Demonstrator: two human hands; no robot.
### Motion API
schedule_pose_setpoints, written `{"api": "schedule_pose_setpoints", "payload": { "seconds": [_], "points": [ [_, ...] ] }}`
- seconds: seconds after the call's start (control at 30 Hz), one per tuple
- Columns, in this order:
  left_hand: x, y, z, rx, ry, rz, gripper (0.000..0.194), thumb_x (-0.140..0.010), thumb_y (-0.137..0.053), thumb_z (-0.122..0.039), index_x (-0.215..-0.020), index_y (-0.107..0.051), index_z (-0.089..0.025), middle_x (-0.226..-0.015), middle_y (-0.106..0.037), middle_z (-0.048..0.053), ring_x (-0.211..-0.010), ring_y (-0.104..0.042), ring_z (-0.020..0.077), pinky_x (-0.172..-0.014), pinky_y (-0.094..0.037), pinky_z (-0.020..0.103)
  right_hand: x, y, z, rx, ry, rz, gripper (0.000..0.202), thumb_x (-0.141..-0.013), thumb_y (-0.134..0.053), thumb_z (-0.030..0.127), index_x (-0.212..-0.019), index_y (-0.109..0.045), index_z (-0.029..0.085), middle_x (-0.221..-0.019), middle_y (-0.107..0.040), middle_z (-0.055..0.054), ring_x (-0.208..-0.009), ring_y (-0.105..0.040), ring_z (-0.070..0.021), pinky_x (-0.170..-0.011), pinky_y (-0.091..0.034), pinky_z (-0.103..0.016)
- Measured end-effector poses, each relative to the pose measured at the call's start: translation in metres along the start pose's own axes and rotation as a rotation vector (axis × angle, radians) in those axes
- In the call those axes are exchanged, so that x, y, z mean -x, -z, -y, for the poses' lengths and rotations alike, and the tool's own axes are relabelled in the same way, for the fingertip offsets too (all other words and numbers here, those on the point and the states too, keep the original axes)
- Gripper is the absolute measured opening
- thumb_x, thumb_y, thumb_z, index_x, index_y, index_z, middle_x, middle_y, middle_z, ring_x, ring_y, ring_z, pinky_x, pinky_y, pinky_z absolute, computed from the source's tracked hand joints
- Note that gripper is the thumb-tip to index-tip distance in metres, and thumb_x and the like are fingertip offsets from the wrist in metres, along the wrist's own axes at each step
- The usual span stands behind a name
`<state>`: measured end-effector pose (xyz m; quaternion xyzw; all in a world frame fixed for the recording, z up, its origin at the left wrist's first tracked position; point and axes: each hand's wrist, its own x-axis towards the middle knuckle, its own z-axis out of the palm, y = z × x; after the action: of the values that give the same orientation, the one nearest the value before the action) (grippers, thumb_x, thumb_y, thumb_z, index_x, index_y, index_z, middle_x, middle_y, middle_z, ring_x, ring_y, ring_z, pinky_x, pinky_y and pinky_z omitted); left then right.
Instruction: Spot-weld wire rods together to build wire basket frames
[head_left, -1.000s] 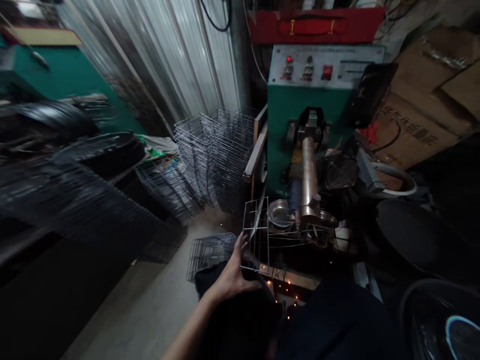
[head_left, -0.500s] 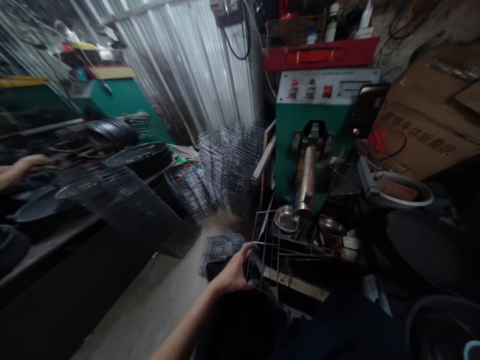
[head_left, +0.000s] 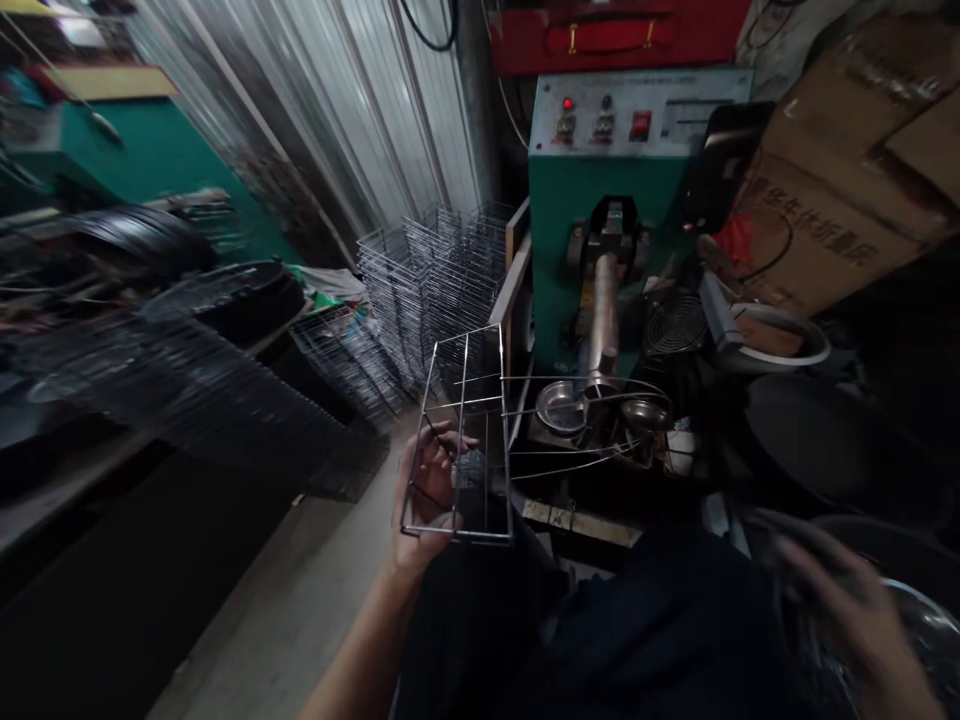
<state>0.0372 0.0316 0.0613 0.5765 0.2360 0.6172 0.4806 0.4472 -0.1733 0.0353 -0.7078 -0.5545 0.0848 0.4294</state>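
Raised and shifted left since half a second ago: wire frame (head_left: pixel 463 405), which now stands up before the camera, tilted slightly. Right hand (head_left: pixel 847 600) has also come into view, lower right.

Left hand (head_left: pixel 429 482) holds the frame at its left side. Fingers half curled among the bars, palm showing behind them, thumb near the bottom bar; firmness of grip cannot be told. Long thin wires run from the frame's right edge across in front of two metal dishes (head_left: pixel 561 405) at the foot of the green machine (head_left: pixel 559 230). Machine's red light (head_left: pixel 568 104) lit; metal cylinder (head_left: pixel 604 310) slopes down between the dishes, well apart from the hand.

Right hand motion-blurred, over or beside a dark tub (head_left: pixel 949 600); fingers look extended and close together, but whether they pinch anything cannot be told.

Behind the frame: tall stacks of wire racks (head_left: pixel 431 290) against corrugated sheeting (head_left: pixel 375 110). Cardboard carton (head_left: pixel 817 230) leans at right.
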Motion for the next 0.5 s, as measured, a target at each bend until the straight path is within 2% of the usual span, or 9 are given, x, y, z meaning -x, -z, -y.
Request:
{"api": "schedule_pose_setpoints", "payload": {
  "seconds": [0.03, 0.1, 0.17, 0.23, 0.33, 0.5],
  "points": [
    [-0.002, -0.003, -0.002, -0.005, 0.001, -0.009, 0.090, -0.061, -0.090, -0.065, -0.136, -0.059, -0.027, -0.108, -0.060, 0.007, -0.110, -0.063, 0.0283, -0.105, -0.051, 0.046, -0.002, -0.020, 0.015, -0.044, 0.038, 0.064, 0.023, -0.100, -0.060, 0.045, -0.121, -0.071, 0.043, -0.103, -0.079, -0.012, -0.087, -0.078, -0.0291, -0.066, -0.064, -0.038],
    [-0.004, -0.008, -0.005, -0.017, 0.006, -0.014, 0.093, -0.059, -0.091, -0.065, -0.137, -0.059, -0.024, -0.107, -0.061, 0.007, -0.110, -0.062, 0.0280, -0.107, -0.049, 0.046, -0.013, -0.061, 0.046, -0.078, 0.255, 0.163, 0.027, -0.101, -0.061, 0.031, -0.125, -0.069, 0.041, -0.114, -0.078, -0.004, -0.098, -0.077, -0.0272, -0.080, -0.068, -0.039],
    [-0.005, -0.013, -0.009, -0.004, -0.009, -0.023, 0.091, -0.060, -0.092, -0.063, -0.136, -0.060, -0.024, -0.106, -0.061, 0.007, -0.110, -0.062, 0.0268, -0.107, -0.049, 0.044, -0.028, -0.099, 0.069, -0.003, 0.442, 0.157, 0.034, -0.102, -0.055, 0.018, -0.130, -0.067, 0.033, -0.117, -0.077, -0.003, -0.101, -0.076, -0.0241, -0.088, -0.066, -0.038],
    [-0.007, -0.018, -0.013, 0.029, -0.021, -0.024, 0.087, -0.061, -0.092, -0.058, -0.135, -0.062, -0.025, -0.107, -0.062, 0.006, -0.109, -0.062, 0.0257, -0.104, -0.051, 0.042, -0.042, -0.127, 0.079, 0.119, 0.526, 0.138, 0.040, -0.100, -0.049, 0.008, -0.132, -0.067, 0.025, -0.120, -0.076, -0.005, -0.103, -0.076, -0.0215, -0.089, -0.065, -0.034],
    [-0.011, -0.025, -0.020, 0.086, -0.030, -0.017, 0.083, -0.063, -0.091, -0.056, -0.136, -0.063, -0.026, -0.107, -0.062, 0.006, -0.108, -0.062, 0.0251, -0.103, -0.053, 0.040, -0.053, -0.150, 0.077, 0.277, 0.568, 0.133, 0.047, -0.096, -0.046, 0.001, -0.132, -0.068, 0.021, -0.124, -0.075, -0.006, -0.103, -0.076, -0.0193, -0.082, -0.064, -0.027],
    [-0.020, -0.034, -0.024, 0.085, -0.032, -0.052, 0.080, -0.062, -0.088, -0.063, -0.131, -0.067, -0.030, -0.099, -0.063, 0.004, -0.099, -0.063, 0.0254, -0.095, -0.058, 0.043, -0.063, -0.157, 0.070, 0.400, 0.597, 0.122, 0.051, -0.091, -0.050, -0.001, -0.132, -0.069, 0.023, -0.124, -0.075, -0.006, -0.099, -0.076, -0.0180, -0.074, -0.062, -0.023]
  ]
}}
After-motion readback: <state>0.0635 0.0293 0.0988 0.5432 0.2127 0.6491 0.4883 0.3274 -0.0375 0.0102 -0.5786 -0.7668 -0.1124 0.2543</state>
